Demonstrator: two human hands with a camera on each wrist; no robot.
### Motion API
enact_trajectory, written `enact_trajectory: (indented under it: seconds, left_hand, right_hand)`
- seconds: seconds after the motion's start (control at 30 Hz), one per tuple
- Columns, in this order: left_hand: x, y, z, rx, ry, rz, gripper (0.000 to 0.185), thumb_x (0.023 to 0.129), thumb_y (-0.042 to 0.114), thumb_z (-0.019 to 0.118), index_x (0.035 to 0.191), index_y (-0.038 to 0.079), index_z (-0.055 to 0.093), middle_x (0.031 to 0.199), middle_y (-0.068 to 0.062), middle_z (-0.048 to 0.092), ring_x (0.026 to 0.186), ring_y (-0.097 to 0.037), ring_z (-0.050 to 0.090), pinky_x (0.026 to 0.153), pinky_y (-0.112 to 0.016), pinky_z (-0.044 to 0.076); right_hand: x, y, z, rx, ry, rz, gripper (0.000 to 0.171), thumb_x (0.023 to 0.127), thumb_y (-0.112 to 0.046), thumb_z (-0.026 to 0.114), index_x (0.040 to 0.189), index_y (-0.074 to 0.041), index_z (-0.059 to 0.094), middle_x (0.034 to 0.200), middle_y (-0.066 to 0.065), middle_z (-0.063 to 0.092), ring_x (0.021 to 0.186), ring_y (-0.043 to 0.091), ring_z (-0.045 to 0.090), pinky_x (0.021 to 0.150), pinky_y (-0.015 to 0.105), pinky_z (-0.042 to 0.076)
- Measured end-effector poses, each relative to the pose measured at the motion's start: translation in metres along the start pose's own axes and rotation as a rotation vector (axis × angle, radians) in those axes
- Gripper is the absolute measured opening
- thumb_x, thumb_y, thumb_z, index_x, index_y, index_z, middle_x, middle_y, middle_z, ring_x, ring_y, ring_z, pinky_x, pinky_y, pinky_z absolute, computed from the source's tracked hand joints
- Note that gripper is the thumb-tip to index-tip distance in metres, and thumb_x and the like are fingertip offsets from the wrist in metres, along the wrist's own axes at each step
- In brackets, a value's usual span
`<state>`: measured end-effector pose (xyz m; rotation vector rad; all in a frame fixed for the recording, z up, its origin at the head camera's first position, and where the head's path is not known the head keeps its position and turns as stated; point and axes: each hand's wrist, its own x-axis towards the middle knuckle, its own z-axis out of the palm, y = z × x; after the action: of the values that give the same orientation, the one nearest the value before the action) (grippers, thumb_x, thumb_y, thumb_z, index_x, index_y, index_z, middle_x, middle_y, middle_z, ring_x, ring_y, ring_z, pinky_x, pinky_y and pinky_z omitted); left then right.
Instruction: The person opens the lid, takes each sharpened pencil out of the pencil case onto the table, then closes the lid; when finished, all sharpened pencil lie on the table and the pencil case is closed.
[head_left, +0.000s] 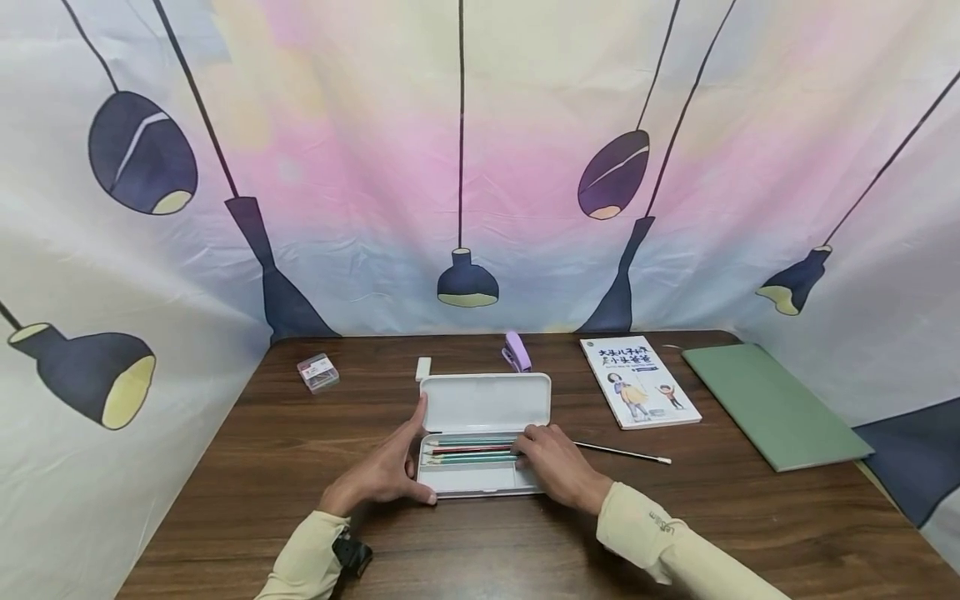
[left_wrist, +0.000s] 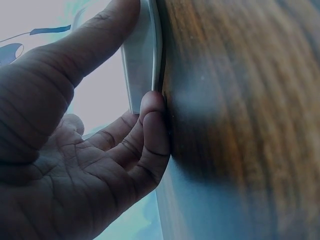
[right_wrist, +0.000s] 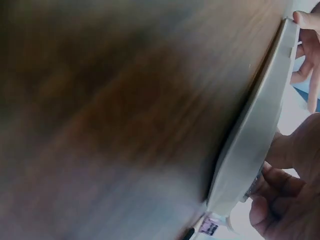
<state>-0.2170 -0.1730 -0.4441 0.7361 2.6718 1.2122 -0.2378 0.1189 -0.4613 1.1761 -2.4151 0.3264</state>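
lt-ylw slvs (head_left: 697,567), blk wristband (head_left: 351,552), cuff txt (head_left: 662,522)

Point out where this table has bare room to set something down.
Free: table between small box and left hand, between left sleeve and right sleeve, and between right sleeve and green folder. Crowded: around the open pencil case: right hand, white block, purple stapler, black pencil.

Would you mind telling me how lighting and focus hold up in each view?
Head: evenly bright, with the case fairly crisp; left wrist: left hand shadowed against washed-out brightness, the table blurred with a pale glare patch; right wrist: table heavily blurred, right hand dim beside overexposed patches.
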Motion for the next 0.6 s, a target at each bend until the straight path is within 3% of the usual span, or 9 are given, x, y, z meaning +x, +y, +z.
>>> enact_trajectory:
  seconds: [0.2,0.33,0.6]
  left_hand:
    - [0.0,0.0,0.0,0.013,0.006,-0.007,0.135,0.054,0.023,0.088,0.145,0.017,-0.012,0.111,-0.012,0.046,0.061,-0.014,0.049,0.052,-0.026,0.043]
    - [0.0,0.0,0.0,0.024,0.009,-0.01,0.135,0.055,0.024,0.088,0.145,0.017,-0.011,0.113,-0.013,0.046,0.06,-0.013,0.048,0.052,-0.025,0.043]
    - [0.0,0.0,0.0,0.028,0.003,-0.013,0.134,0.056,0.024,0.087,0.145,0.016,-0.012,0.114,-0.013,0.046,0.059,-0.011,0.048,0.051,-0.026,0.043]
  right_hand:
    - [0.005,-0.005,-0.012,0.192,0.08,0.221,0.01,0.08,-0.008,0.068,0.087,-0.015,0.071,0.082,-0.006,0.068,0.072,0.005,0.061,0.063,0.026,0.048]
    - [0.008,-0.004,-0.023,0.24,0.146,0.339,0.01,0.081,-0.013,0.068,0.089,-0.016,0.072,0.081,-0.007,0.068,0.067,0.001,0.059,0.058,0.025,0.047]
    - [0.006,0.006,-0.033,0.226,0.189,0.395,0.011,0.08,-0.012,0.069,0.089,-0.018,0.073,0.08,-0.005,0.068,0.069,0.002,0.061,0.059,0.026,0.047]
